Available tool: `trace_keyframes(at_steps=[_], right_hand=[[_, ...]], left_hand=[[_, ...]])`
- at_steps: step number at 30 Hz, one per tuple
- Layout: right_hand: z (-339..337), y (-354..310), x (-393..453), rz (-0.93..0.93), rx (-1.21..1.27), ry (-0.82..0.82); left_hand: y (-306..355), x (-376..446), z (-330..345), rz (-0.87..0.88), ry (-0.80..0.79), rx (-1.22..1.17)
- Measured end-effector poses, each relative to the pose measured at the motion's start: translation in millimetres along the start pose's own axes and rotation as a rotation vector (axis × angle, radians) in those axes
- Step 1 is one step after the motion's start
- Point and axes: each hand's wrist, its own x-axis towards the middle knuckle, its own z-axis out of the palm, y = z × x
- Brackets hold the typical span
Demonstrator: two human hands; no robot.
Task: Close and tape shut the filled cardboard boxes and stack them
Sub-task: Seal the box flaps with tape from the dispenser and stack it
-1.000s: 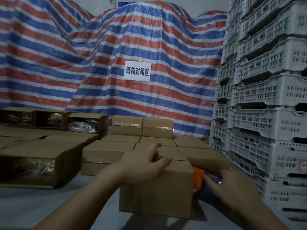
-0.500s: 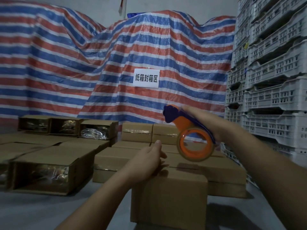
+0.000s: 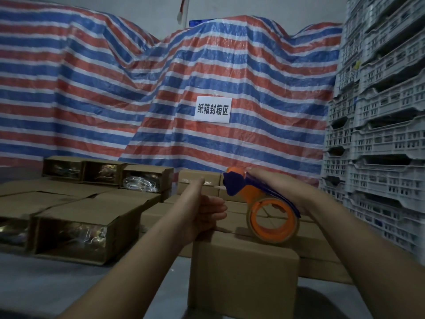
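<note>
Box: closed cardboard box [image 3: 243, 272] nearest the camera, on the floor [image 3: 69, 284]; landmark for all below
Dispenser: tape dispenser [image 3: 259, 208] just above the box's far top edge; its roll hangs close over the box top, contact unclear
Right hand: right hand [image 3: 276, 187] grasps the dispenser from above, fingers curled over its blue body
Left hand: left hand [image 3: 202, 208] above the box's far left corner, just left of the dispenser; released, thumb up, fingers loosely curved, holding nothing
Change: half a second ago the left hand rested on the box top; now it is lifted off; the dispenser has come lower toward the box
Materials: box plain brown, matte, square-edged; dispenser orange and blue plastic around a clear tape ring
Behind box: taped boxes [image 3: 200, 183]; left, open boxes [image 3: 73, 233] showing shiny wrap; right, stacked white slotted crates [image 3: 379, 157]; beyond, striped tarp [image 3: 115, 88] with a white sign [image 3: 212, 109]
</note>
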Motion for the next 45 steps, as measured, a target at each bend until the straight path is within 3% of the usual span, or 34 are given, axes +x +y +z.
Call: trace_keyframes(at_steps=[19,33,45], right_hand=[[3.5,-5.0,2.9,0.014,-0.073,-0.033],[-1.9,-17.9,-3.1,0.085,-0.145,-0.101],[-15.5,-15.7,-18.0,0.086,-0.198,-0.145]], left_hand=[[12.0,-7.6,7.9,-0.056,-0.015,0.076],[-2.5,-10.1,7.9,0.026,0.135,0.118],[-17.3,-0.7,-0.3,0.034,0.202,-0.297]])
